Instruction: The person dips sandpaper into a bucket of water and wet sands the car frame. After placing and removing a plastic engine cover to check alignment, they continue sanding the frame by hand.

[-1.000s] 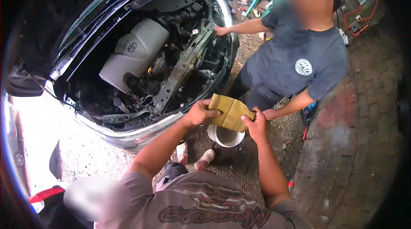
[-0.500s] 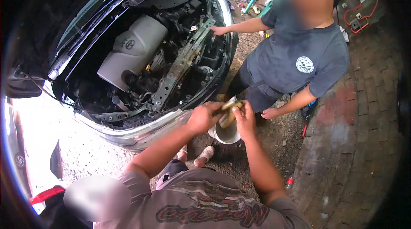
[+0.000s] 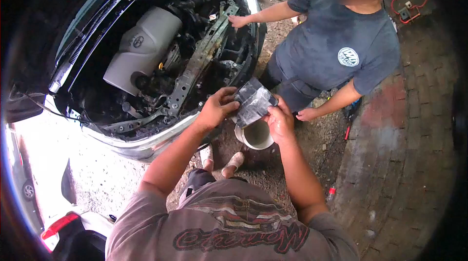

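A dark, flat sheet with whitish smears (image 3: 254,104) is between my hands, in front of the open engine bay. My right hand (image 3: 281,120) grips its right edge, thumb on top. At its left edge is my left hand (image 3: 219,108), with the fingers bent and pressed to that side. Below the sheet stands a white bucket (image 3: 258,135) on the ground, partly hidden by the sheet and my right hand. The grey engine cover (image 3: 142,49) lies in the engine bay to the upper left, behind the metal crossbar (image 3: 200,63).
A person in a dark T-shirt (image 3: 336,46) stands across from me, one hand (image 3: 238,21) at the crossbar. A bottle with a red cap (image 3: 332,192) is on the ground at the right. Part of a white car with a red light (image 3: 59,225) shows at lower left.
The yellowish-brown face of the sheet showed earlier, then it was folded or turned between my hands. Now its dark, smeared face shows. The view has shifted, and both hands are higher in it.
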Tool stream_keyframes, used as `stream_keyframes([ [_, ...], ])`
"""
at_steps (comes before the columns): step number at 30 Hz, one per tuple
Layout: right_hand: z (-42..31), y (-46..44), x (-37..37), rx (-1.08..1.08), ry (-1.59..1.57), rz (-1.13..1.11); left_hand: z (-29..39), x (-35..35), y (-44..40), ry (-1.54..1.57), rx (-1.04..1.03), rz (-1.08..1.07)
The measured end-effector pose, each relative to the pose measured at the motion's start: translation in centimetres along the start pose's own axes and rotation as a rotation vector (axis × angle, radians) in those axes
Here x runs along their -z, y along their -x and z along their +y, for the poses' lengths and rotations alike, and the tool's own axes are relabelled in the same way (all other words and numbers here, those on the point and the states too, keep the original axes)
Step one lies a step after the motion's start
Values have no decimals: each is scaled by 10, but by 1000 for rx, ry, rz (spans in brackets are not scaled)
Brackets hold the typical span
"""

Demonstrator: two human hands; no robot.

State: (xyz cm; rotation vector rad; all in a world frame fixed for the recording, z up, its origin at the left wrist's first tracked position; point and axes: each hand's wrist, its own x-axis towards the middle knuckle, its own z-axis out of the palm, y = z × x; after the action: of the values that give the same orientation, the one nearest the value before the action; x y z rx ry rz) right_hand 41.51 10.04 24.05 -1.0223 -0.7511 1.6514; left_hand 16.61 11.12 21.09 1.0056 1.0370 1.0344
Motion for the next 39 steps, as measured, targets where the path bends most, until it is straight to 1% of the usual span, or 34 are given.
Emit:
stream_keyframes([
  [1, -3, 0, -3, 4, 9, -9, 6, 1, 0, 98, 109, -49],
  [2, -5, 0, -3, 2, 9, -8, -2, 1, -2, 252, 183, -46],
  [5, -12, 2, -5, 28, 25, -57, -1, -1, -1, 344, 204, -86],
  [7, -18, 9, -11, -63, -96, -103, -3, -10, 4, 384, 191, -94],
  [8, -8, 6, 6, -167, -116, -193, -6, -13, 5, 366, 182, -121],
  [9, -4, 9, 2, -183, -114, -208, -9, -17, 7, 216, 177, -125],
  [11, -4, 15, -16, -251, -195, -172, -18, -26, 13, 226, 142, -101],
  [12, -3, 16, -21, -256, -200, -124, -21, -27, 16, 145, 117, -39],
  [13, 2, 14, -17, -269, -196, -133, -24, -24, 18, 150, 119, -25],
  [15, 19, 7, 0, -329, -174, 17, -32, -19, 23, 82, 150, 1],
  [16, 26, 4, 4, -341, -172, 14, -34, -13, 27, 58, 170, 5],
  [17, 33, 1, 8, -331, -138, 37, -36, -6, 33, 63, 177, 14],
  [19, 48, -10, 17, -327, -101, 51, -24, 13, 44, -157, 185, 69],
  [21, 63, -18, 27, -195, -49, 115, -43, 41, 52, -182, 202, 98],
  [23, 65, -22, 19, -191, 14, 99, -63, 77, 56, -342, 241, 216],
  [25, 72, -28, 14, -58, 284, 167, -107, 118, 59, -361, 199, 328],
  [26, 77, -32, 17, -62, 441, 147, -113, 134, 61, -364, 271, 393],
  [27, 83, -36, 16, -69, 446, 145, -120, 151, 61, -421, 278, 437],
  [28, 87, -41, 15, -130, 572, 179, -127, 169, 60, -481, 258, 466],
  [29, 91, -45, 14, -194, 702, 211, -136, 182, 56, -517, 226, 562],
  [30, 84, -46, 2, -256, 721, 138, -136, 193, 52, -612, 196, 596],
  [31, 85, -52, -6, -263, 725, 138, -133, 201, 44, -711, 163, 628],
  [32, 87, -58, -14, -274, 795, 93, -129, 208, 33, -708, 169, 627],
  [34, 102, -78, -13, -252, 908, -11, -128, 220, 7, -793, 307, 624],
  [35, 109, -90, -7, -260, 912, -8, -133, 224, -7, -788, 314, 619],
  [36, 112, -102, -13, -175, 1018, -36, -147, 229, -23, -880, 287, 660],
  [37, 113, -117, -22, -87, 1120, -69, -158, 234, -37, -973, 258, 704],
  [38, 104, -130, -42, -135, 1135, -77, -161, 235, -50, -972, 315, 692],
  [39, 95, -147, -63, -141, 1137, -80, -166, 236, -66, -970, 322, 692],
])
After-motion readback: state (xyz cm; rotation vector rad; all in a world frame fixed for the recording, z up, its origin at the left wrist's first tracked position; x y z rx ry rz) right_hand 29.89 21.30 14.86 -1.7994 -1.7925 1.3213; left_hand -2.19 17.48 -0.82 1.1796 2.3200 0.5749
